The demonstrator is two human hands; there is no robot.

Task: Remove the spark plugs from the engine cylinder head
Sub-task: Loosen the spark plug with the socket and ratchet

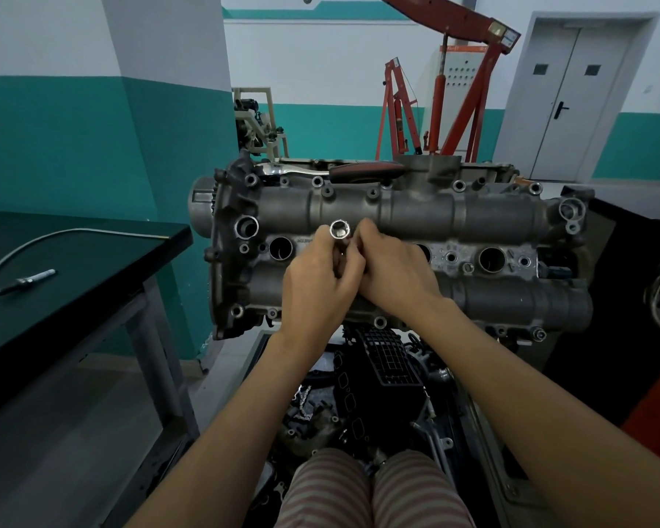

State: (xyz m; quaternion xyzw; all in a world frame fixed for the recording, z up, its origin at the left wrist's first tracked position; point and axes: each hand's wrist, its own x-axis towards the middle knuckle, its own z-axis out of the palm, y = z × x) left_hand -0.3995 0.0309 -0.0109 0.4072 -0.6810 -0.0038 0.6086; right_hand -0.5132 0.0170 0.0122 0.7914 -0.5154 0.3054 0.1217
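Bright steel, the spark plug socket (340, 230) stands up from a plug well near the middle of the cylinder head (416, 215), the left hand (317, 287) curled round its shaft and the right hand (393, 268) pinching it just beside; any plug lies hidden below. It looks rigid, smooth and probably slippery, best gripped low; one removed spark plug (25, 282) lies on the dark bench (92, 261); farther off, the ratchet (332, 171) rests on the head's far edge.

We face the cylinder head (397, 242) at centre. Our left hand (317, 283) and right hand (393, 272) meet over its middle, touching, a socket (340, 229) between them. At twelve o'clock a ratchet (332, 170) lies on its far edge. At nine o'clock, a table (92, 261) bears a spark plug (25, 282).
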